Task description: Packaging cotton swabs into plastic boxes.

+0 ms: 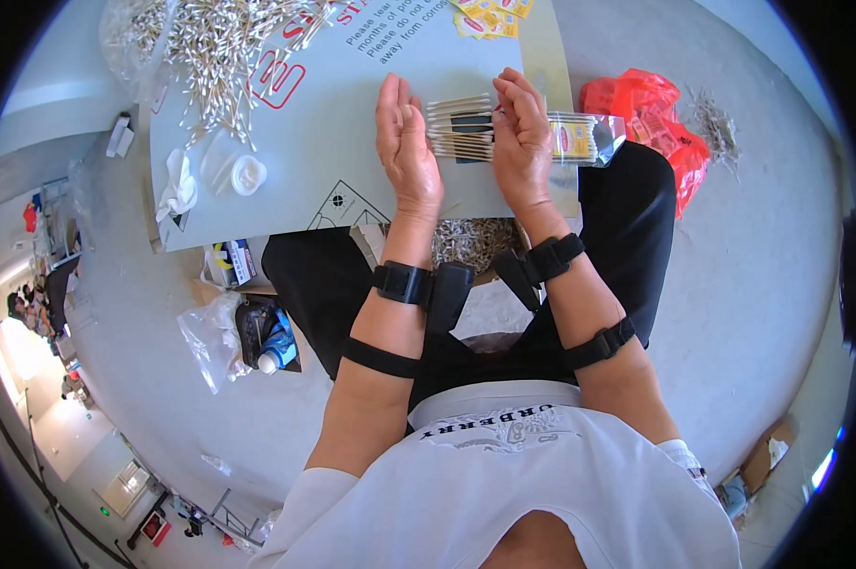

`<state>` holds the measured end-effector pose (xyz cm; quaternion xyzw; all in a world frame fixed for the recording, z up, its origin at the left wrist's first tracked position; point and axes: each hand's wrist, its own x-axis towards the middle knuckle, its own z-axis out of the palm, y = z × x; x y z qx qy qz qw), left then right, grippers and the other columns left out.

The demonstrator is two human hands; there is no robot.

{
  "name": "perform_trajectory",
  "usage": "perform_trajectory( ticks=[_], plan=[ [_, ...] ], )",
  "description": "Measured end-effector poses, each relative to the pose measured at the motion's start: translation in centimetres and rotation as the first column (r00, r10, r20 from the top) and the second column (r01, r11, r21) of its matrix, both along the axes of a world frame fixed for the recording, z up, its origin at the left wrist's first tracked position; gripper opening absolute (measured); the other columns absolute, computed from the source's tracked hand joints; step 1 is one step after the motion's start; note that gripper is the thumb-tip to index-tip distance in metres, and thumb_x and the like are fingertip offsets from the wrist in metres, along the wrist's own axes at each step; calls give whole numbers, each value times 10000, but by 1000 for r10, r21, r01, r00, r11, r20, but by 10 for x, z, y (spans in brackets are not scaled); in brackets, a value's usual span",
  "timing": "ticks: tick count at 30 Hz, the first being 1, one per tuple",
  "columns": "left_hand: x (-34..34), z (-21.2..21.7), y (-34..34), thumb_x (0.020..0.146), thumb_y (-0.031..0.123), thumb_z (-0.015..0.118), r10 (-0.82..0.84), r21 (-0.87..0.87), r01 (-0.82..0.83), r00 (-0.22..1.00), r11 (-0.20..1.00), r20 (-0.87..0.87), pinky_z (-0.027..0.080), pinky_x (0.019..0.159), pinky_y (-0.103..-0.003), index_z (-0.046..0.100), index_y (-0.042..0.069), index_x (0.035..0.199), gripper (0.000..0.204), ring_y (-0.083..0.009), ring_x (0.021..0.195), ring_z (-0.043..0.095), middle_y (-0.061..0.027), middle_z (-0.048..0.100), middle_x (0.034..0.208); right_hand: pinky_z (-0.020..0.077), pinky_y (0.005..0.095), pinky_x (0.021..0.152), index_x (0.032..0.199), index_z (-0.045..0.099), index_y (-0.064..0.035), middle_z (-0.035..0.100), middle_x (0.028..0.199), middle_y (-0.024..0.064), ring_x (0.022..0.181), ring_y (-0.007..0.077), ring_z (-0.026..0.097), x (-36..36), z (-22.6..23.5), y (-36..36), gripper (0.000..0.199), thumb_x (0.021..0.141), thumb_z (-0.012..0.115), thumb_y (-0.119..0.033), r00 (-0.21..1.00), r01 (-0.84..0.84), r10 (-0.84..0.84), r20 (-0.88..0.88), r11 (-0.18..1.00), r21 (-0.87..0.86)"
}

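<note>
1. Cotton swab bundle (458, 129): lying on the cardboard sheet (352, 142), partly inside a clear packet (580, 137).
2. My right hand (523, 137) pinches it; my left hand (404, 142), fingers flat together, presses its ends.
3. Loose swab pile (219, 57) remains unpacked.

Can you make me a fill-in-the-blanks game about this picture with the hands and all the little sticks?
1. Both hands press on a row of cotton swabs half inside a clear ____.
2. The board they work on is light ____.
3. The crumpled plastic bag on the floor to the person's right is ____.
4. Each wrist wears a ____ strap.

Missing words: packet; grey; red; black
</note>
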<state>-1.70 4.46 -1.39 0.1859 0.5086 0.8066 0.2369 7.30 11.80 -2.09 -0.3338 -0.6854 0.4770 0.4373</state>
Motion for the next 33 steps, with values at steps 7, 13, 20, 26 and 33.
perform_trajectory(
  ticks=[7,13,20,26,33],
  plan=[
    [-16,1,-17,778,-10,723,-137,-420,-185,767,889,-627,357,1096,-405,488,36,1337,609,-271,1318,429,-135,443,1437,474,316,953,1139,579,24,531,1319,142,1127,248,590,2,-5,2,377,786,528,148,993,4,-17,-113,993,-115],
    [-22,0,-19,639,-19,784,-281,-504,-272,575,819,-768,406,1034,-423,536,35,1236,648,-363,1228,475,-151,511,1340,484,318,944,1087,607,24,569,1257,143,1100,275,602,9,-1,2,333,771,555,119,1000,-3,2,-10,999,-50],
    [-22,0,-15,642,-49,754,-285,-513,-279,577,812,-765,459,929,-410,644,49,941,333,-317,1088,529,-106,585,1142,507,318,884,999,642,13,605,1182,128,1015,254,625,13,0,3,270,755,579,111,999,34,-35,-19,997,-67],
    [-21,2,-19,664,-54,712,-304,-484,-272,506,832,-807,458,877,-411,640,55,825,208,-316,1014,540,-80,595,1022,507,321,713,869,645,-6,593,930,98,799,236,611,33,28,-9,178,717,660,85,972,-56,33,233,994,95],
    [-30,11,-20,687,-19,710,-299,-459,-250,487,852,-820,426,898,-411,615,75,776,161,-300,1030,532,-55,593,1025,489,295,659,842,646,-11,584,878,77,749,196,591,47,36,-17,149,724,676,74,977,-14,11,214,1000,13]
  ],
)
